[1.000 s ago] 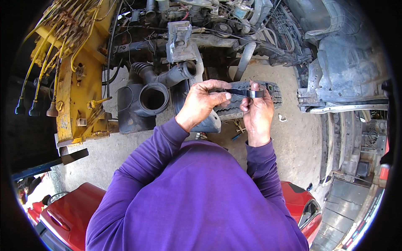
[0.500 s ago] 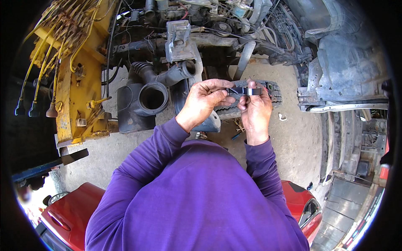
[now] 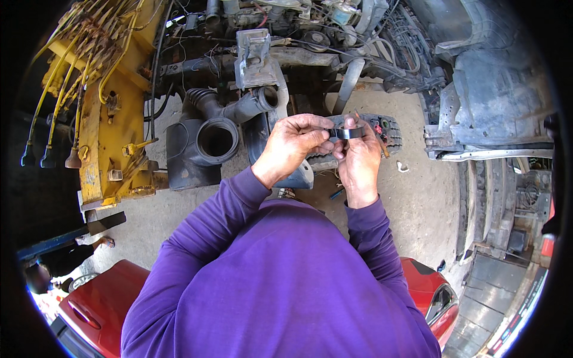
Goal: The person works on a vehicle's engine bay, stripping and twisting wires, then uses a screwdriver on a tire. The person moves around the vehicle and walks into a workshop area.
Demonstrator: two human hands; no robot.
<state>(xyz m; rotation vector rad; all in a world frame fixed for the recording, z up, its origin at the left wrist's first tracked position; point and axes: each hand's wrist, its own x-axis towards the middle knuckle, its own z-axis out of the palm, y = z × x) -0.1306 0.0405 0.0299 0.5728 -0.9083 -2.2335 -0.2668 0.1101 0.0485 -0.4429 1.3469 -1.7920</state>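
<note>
My left hand (image 3: 293, 146) pinches the loose end of black tape. My right hand (image 3: 358, 156) holds the black tape roll (image 3: 349, 132), with a short strip stretched between the two hands. A thin orange-brown length (image 3: 383, 151) shows by my right fingers; what it is, I cannot make out. Both hands are over a dark grooved part (image 3: 391, 136) with small coloured pieces on it. To their left lies a black plastic housing (image 3: 182, 149) with a round opening and a ribbed hose (image 3: 203, 101).
An exposed engine (image 3: 316, 27) spans the top, a yellow rusty frame (image 3: 95, 173) with cables stands left, grey body panels (image 3: 489, 101) right. Red car panels (image 3: 101, 304) are behind me. Another person (image 3: 54, 262) is at the lower left edge. The concrete floor (image 3: 421, 209) shows between.
My right hand with the roll has moved left toward my left hand, so the stretched strip is shorter. The other person has come further into view at the lower left.
</note>
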